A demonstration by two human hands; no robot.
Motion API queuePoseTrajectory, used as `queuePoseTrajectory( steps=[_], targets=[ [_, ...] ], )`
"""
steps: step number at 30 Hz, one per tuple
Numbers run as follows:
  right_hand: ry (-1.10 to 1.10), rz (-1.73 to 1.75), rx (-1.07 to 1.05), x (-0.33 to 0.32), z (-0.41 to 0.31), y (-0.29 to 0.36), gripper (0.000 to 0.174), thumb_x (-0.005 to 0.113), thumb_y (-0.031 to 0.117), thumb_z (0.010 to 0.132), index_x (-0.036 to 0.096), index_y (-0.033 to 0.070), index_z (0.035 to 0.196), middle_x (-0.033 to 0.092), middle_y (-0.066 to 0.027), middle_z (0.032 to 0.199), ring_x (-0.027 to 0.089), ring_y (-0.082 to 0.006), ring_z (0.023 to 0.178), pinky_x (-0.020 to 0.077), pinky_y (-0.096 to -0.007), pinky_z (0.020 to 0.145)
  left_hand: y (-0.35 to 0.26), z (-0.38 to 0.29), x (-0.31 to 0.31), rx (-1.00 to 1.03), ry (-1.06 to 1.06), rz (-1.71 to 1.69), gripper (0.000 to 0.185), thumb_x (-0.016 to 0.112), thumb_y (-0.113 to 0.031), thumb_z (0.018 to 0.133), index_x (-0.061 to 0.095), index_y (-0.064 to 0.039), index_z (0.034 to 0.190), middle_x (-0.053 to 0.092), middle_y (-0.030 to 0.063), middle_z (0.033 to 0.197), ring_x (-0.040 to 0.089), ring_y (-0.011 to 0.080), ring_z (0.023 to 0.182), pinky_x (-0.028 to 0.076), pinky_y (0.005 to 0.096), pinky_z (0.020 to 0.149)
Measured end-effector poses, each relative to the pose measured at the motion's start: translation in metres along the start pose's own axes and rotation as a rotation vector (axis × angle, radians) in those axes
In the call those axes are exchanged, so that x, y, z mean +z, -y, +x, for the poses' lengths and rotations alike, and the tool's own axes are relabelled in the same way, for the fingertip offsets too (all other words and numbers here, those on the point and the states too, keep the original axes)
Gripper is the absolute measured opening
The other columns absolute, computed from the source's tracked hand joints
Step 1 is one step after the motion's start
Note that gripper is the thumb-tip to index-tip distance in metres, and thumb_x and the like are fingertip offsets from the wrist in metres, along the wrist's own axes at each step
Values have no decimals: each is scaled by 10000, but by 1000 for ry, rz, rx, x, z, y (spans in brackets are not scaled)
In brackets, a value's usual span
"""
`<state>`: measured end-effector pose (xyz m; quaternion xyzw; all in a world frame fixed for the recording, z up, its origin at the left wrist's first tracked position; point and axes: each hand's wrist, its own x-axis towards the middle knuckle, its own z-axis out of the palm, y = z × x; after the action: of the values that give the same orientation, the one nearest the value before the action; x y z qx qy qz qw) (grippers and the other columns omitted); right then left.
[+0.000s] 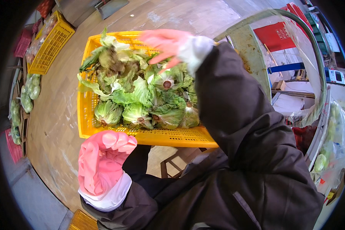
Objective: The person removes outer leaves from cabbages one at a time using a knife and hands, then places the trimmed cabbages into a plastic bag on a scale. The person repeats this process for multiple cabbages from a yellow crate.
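Note:
A yellow plastic crate [149, 138] in front of me holds lettuce heads, some with browned cut stems facing me. Over its far side is my right hand [168, 47] in a pink glove, blurred, with fingers spread and nothing seen in them. Wilted, browned lettuce leaves [112, 61] lie heaped at the crate's back left, partly blurred. My left hand [105, 161], also pink-gloved, is just outside the crate's near left corner. Its fingers curl loosely around a hollow palm, and no object shows there. A green lettuce head [107, 112] sits in the crate's near left corner.
At the far left stands another yellow crate [50, 43] with bagged produce, near wrapped green vegetables [26, 97]. On the right are a cart's curved metal handle [319, 57] with plastic film and bagged greens [332, 143]. A yellow edge [82, 221] shows at bottom left.

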<state>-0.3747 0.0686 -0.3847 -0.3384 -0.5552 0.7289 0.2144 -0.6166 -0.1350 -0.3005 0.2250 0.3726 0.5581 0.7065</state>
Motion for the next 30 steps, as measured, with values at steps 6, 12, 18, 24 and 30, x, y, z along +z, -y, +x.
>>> queuePoseTrajectory(
  steps=[6, 12, 18, 24, 30],
  targets=[
    [-853, -1146, 608, -38, -81, -203, 297, 477, 283, 922, 608, 76, 1092, 653, -149, 958, 634, -305, 925, 495, -367, 775, -7, -4, 3, -42, 30, 73, 327, 419, -312, 1021, 515, -5, 1082, 501, 83, 983, 522, 270, 963, 393, 477, 985],
    [-919, -565, 1066, -1, -106, -327, 447, 381, 423, 993, 548, 145, 1301, 624, -37, 1234, 593, -282, 1121, 471, -372, 925, -4, 2, 6, -57, 1, 110, 343, 386, -313, 1033, 528, -7, 1092, 529, 103, 1020, 557, 292, 989, 390, 486, 1004],
    [-1537, 1064, 438, -2, -83, -300, 394, 497, 355, 969, 590, 148, 1291, 653, -116, 1175, 663, -225, 991, 562, -367, 732, 4, 3, 6, -18, -26, 82, 351, 378, -300, 1034, 524, 15, 1082, 565, 155, 988, 596, 302, 929, 420, 499, 977],
    [-1386, 1064, 353, 7, -101, -292, 184, 543, 357, 928, 530, 179, 884, 616, -50, 791, 590, -240, 629, 423, -366, 517, 6, 2, 12, -67, -9, 149, 343, 382, -318, 1037, 534, -11, 1059, 535, 85, 984, 570, 254, 947, 385, 483, 1011],
    [-1521, 969, 293, -5, -74, -327, 721, 587, 504, 906, 241, 240, 1480, 493, -163, 1301, 542, -405, 1140, 462, -613, 882, 14, 3, 11, 17, -64, -17, 389, 414, -295, 1019, 546, 63, 1093, 632, 234, 981, 635, 379, 937, 476, 518, 929]
  ],
)
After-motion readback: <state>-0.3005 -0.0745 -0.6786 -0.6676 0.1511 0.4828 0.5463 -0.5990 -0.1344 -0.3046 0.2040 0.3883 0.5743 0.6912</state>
